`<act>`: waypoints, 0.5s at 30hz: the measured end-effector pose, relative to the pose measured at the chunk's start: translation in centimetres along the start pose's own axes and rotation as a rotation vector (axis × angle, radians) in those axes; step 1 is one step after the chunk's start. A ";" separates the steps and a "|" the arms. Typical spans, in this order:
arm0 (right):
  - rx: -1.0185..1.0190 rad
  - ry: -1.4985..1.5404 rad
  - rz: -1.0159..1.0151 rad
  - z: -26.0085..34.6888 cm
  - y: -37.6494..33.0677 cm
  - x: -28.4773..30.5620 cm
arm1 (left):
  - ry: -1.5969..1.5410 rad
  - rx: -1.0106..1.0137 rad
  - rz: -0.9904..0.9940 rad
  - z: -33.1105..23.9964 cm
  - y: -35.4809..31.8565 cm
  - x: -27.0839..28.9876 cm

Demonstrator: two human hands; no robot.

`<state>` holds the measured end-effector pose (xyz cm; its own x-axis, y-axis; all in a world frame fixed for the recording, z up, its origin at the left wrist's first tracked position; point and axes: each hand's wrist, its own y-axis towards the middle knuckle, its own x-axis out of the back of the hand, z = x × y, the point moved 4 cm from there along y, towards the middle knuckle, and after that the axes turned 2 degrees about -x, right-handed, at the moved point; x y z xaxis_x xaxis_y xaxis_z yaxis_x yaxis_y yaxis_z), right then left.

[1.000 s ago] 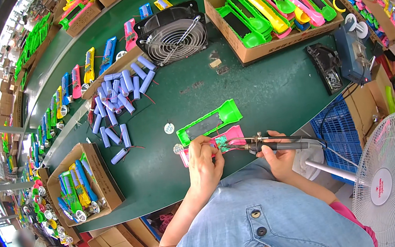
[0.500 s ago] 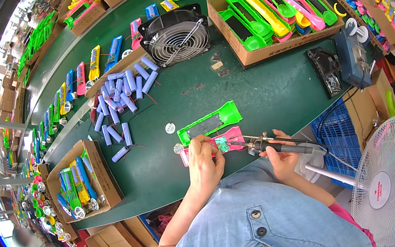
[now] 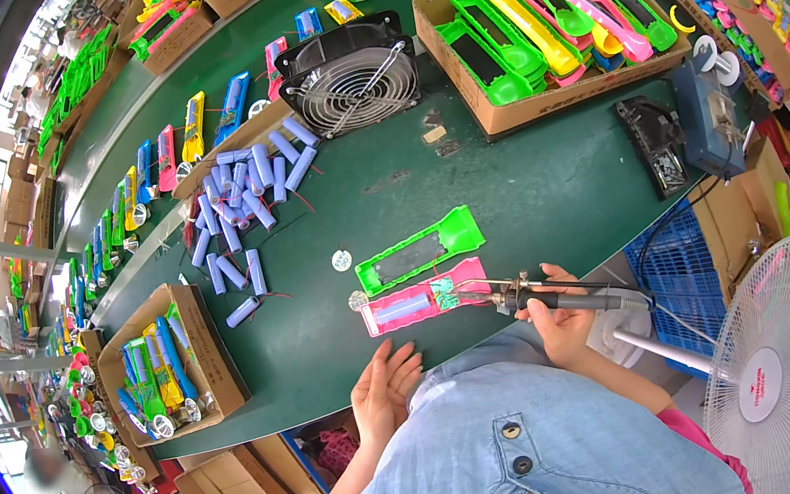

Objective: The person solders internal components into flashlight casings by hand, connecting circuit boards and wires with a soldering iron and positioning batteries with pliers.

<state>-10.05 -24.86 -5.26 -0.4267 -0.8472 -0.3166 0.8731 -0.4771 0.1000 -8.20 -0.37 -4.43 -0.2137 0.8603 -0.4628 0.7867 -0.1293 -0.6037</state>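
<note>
A pink torch shell lies open on the green table with a lilac battery and a small green circuit board inside. My right hand grips a soldering iron, its tip touching the board at the shell's right end. My left hand rests open at the table's near edge, just below the shell, holding nothing. A green torch shell lies just behind the pink one.
Several lilac batteries are heaped at the left. A black fan stands behind, beside a carton of coloured shells. Another carton sits at the near left, a soldering station at the right, a white fan beside me.
My left hand has let go of the pink shell and pulled back to the table's near edge. The soldering iron stays at the shell's right end.
</note>
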 end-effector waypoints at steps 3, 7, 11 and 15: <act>0.025 -0.111 0.062 -0.2 0.0 0.0 | 0.243 -0.389 -0.077 -1.0 0.3 2.0; 0.043 -0.044 0.015 -0.4 0.2 0.1 | 1.295 -1.341 -0.132 -4.6 -0.4 -3.3; 0.003 -0.104 0.010 0.4 0.1 -0.2 | 1.277 -1.341 0.145 -3.9 0.9 -7.3; -0.027 -0.169 0.064 0.3 -0.4 0.4 | 1.403 -1.358 0.228 -2.7 1.8 -8.1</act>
<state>-10.59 -25.08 -5.16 -0.4015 -0.9040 -0.1469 0.9049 -0.4163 0.0887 -3.43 -6.26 -0.01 -0.0657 0.6916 0.7193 0.7239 -0.4631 0.5114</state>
